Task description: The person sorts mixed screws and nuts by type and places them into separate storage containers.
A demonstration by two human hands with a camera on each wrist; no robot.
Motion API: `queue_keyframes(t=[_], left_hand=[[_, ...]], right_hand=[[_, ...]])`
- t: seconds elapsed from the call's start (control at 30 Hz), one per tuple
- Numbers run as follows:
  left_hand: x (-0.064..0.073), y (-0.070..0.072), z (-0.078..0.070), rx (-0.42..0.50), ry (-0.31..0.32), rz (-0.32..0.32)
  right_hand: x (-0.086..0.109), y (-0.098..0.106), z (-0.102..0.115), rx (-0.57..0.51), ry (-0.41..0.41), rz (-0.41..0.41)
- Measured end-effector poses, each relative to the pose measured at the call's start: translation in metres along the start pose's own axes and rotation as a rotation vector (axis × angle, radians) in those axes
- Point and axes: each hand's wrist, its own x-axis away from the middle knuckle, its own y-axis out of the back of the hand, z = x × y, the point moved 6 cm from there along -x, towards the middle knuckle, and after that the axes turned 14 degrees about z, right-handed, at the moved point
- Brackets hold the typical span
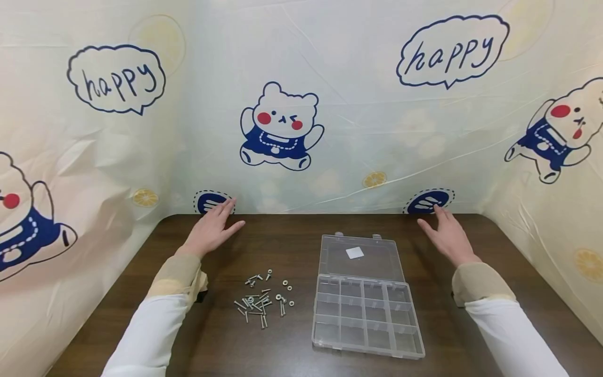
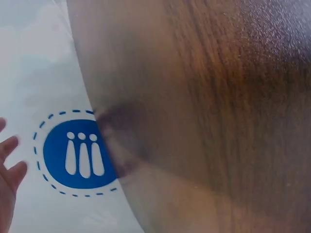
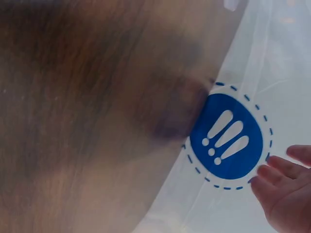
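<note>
My left hand (image 1: 210, 229) hovers over the back left of the table, fingers extended and holding nothing. Over the back right, my right hand (image 1: 449, 235) is likewise extended, with nothing in it. Between them, a clear plastic compartment box (image 1: 363, 314) lies with its lid (image 1: 360, 259) folded back behind it and a small white square (image 1: 355, 253) on the lid. Left of the box, a loose pile of metal screws (image 1: 256, 303) is spread out with several nuts or washers (image 1: 285, 283). Both wrist views show only part of the left hand (image 2: 7, 179) and right hand (image 3: 286, 189).
The dark wooden table (image 1: 226, 345) ends at the back against a pale printed curtain (image 1: 348, 131) with bear figures and lettering. The curtain also stands along both sides. Its blue round prints (image 1: 428, 201) sit just beyond the table's back edge.
</note>
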Motion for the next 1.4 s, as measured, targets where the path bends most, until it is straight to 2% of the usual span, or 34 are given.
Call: queue_keyframes(t=[0.13,0.4,0.63,0.83,1.2,1.4], left_hand=[[0.004,0.001,-0.004,0.022,0.007,0.074],[0.012,0.004,-0.011,0.025,0.003,0.178],[0.014,-0.002,-0.013,0.049,-0.019,0.3],[0.016,-0.004,-0.017,0.051,-0.034,0.339],[0.021,-0.006,-0.032,0.078,-0.068,0.465],[0.023,-0.008,-0.039,0.086,-0.115,0.485]], right_hand=[[0.007,0.003,0.006,-0.032,-0.003,0.042],[0.023,0.004,0.019,-0.045,-0.015,0.15],[0.036,0.001,0.037,-0.05,-0.009,0.267],[0.046,-0.004,0.052,-0.017,0.006,0.353],[0.063,-0.017,0.07,0.045,0.021,0.453],[0.073,-0.023,0.074,0.069,0.0,0.481]])
